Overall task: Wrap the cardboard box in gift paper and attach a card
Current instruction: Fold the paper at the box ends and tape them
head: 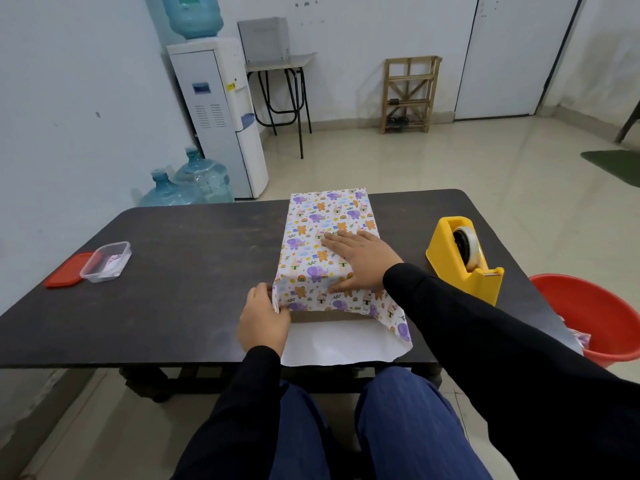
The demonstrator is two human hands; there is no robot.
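Head view, item one: one cardboard box (329, 317), lying lengthwise at the middle of the dark table (173, 271), its top and sides covered by one sheet of gift paper (322, 220), with only a tan strip of its near end showing. One white flap (332, 341) of the sheet, underside up, is lying loose toward the table's near edge, so the near end appears not yet closed. Two hands: the right hand (360, 261) is pressing flat on top of the box with straight fingers, probably pinning paper and box so neither slides; the left hand (263, 320) is curling round the near-left corner, thumb on the paper's edge, seemingly tucking the side in. One yellow tape dispenser (464, 258) is standing just right of the box, within easy reach of the right hand for sealing. One clear plastic container (105, 262) is sitting well apart at the left with one red lid (67, 270) touching it; a printed slip inside may be the card, though it is too small to tell. One red bucket (588, 306) is standing beside the table's right end, holding paper scraps.
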